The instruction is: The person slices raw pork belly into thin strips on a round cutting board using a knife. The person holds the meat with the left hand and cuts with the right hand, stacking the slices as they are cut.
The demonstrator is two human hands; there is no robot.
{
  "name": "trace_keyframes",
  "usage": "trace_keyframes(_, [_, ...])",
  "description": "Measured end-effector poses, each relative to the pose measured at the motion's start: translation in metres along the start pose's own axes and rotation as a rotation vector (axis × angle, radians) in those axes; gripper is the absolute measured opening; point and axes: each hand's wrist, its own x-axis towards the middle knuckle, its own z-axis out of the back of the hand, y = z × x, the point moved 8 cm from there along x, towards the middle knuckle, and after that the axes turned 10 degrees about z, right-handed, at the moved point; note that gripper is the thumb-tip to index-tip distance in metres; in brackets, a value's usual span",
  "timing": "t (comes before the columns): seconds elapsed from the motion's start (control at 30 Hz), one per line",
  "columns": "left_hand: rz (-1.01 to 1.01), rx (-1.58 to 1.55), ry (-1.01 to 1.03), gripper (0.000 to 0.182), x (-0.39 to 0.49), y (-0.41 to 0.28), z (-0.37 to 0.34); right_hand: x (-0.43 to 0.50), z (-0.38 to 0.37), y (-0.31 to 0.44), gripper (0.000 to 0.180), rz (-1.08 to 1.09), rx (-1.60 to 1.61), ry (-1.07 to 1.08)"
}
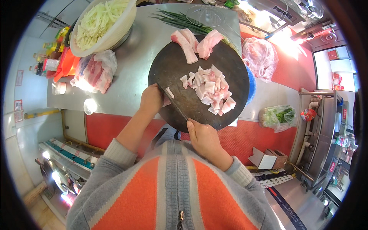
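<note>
My right hand (pixel 199 133) is closed around the handle end of a knife (pixel 175 105), whose blade, seen nearly edge-on, lies over the left part of a round dark chopping block (pixel 172 69). At the knife's far end is my left hand (pixel 152 99), at the block's left edge; a piece of pale meat (pixel 167 100) shows beside its fingers, partly hidden by the blade. A thin cut slice (pixel 169 92) lies just past the blade. Cut chunks of fatty meat (pixel 211 87) are heaped on the block's right half. Several uncut strips (pixel 185 47) rest at its far edge.
Green onions (pixel 184 21) and a wire strainer (pixel 205 15) lie behind the block. On the steel table (pixel 132 63), to the left, are a basket (pixel 126 26) of shredded pale vegetable and bagged meat (pixel 96 70). A bag of greens (pixel 277 118) sits at right.
</note>
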Motion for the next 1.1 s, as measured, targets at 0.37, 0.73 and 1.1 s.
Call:
trace_keyframes(0.37, [-0.029, -0.060, -0.068, 0.015, 0.001, 0.003, 0.003, 0.054, -0.024, 0.012, 0.032, 0.137, -0.091, -0.012])
trace_keyframes(0.73, [-0.072, -0.110, -0.087, 0.010, -0.004, 0.010, -0.009, 0.131, -0.036, 0.018, 0.038, 0.175, -0.059, -0.035])
trace_keyframes(1.1, [-0.105, -0.090, 0.015, 0.016, -0.005, 0.009, 0.001, 0.046, 0.004, -0.051, 0.036, -0.194, 0.204, -0.033])
